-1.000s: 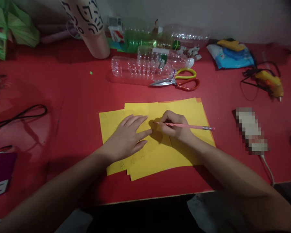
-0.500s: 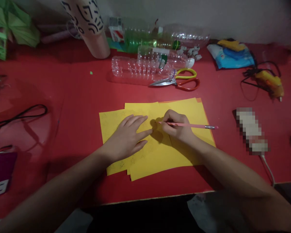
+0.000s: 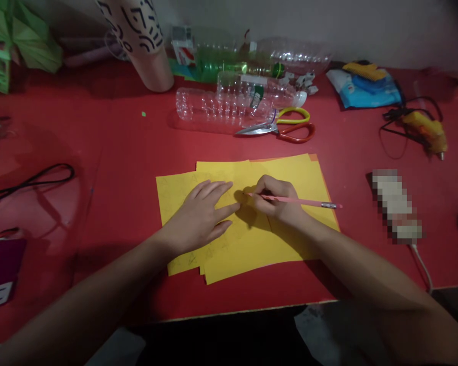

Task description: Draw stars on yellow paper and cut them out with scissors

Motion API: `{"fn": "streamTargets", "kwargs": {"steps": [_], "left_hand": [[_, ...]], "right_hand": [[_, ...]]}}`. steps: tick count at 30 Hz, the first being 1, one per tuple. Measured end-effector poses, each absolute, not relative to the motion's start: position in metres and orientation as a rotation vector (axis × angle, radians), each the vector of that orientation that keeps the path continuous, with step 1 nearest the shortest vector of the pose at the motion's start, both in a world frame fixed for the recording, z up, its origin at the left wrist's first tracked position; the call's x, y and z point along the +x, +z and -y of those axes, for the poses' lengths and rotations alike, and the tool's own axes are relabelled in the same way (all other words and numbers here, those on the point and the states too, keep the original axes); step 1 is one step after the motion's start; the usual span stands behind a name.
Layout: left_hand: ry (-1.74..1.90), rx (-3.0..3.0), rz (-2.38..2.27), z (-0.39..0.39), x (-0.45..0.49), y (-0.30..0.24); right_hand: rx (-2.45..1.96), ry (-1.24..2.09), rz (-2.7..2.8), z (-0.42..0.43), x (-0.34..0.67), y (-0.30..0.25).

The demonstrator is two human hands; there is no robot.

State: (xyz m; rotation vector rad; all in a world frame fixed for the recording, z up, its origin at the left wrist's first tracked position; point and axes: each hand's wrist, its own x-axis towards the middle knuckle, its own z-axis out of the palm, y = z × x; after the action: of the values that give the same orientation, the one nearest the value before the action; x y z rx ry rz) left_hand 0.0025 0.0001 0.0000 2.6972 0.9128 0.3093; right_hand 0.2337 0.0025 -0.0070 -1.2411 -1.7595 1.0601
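Observation:
Several yellow paper sheets [image 3: 236,254] overlap on the red table, with pencil marks on the left one. My left hand [image 3: 200,216] lies flat on them, fingers spread. Pinched in my right hand [image 3: 280,199] is a pink pencil [image 3: 309,202], its tip at the paper near the middle and its eraser end pointing right. Shadow darkens the paper around the tip, so any line there is hard to make out. An orange edge shows under the sheets at the upper right.
Beyond the paper lie scissors [image 3: 275,127] and clear plastic bottles [image 3: 221,107]. A patterned tumbler [image 3: 148,56] stands at the back left. On the right are a yellow glue gun [image 3: 425,129], a blue packet [image 3: 364,91] and a blurred-out device [image 3: 397,203] with a cable. A purple pack [image 3: 3,269] sits at left.
The pencil has tilted, its eraser end coming slightly toward me. My right hand has shifted a little with it. My left hand and the paper stay in place.

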Motion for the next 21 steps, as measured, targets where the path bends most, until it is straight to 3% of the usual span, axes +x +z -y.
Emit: {"fn": "streamTargets", "kwargs": {"steps": [21], "left_hand": [[0.297,2.692,-0.916,-0.001,0.003,0.001]], "right_hand": [[-1.201,1.083,1.861,0.001,0.228,0.002]]}}
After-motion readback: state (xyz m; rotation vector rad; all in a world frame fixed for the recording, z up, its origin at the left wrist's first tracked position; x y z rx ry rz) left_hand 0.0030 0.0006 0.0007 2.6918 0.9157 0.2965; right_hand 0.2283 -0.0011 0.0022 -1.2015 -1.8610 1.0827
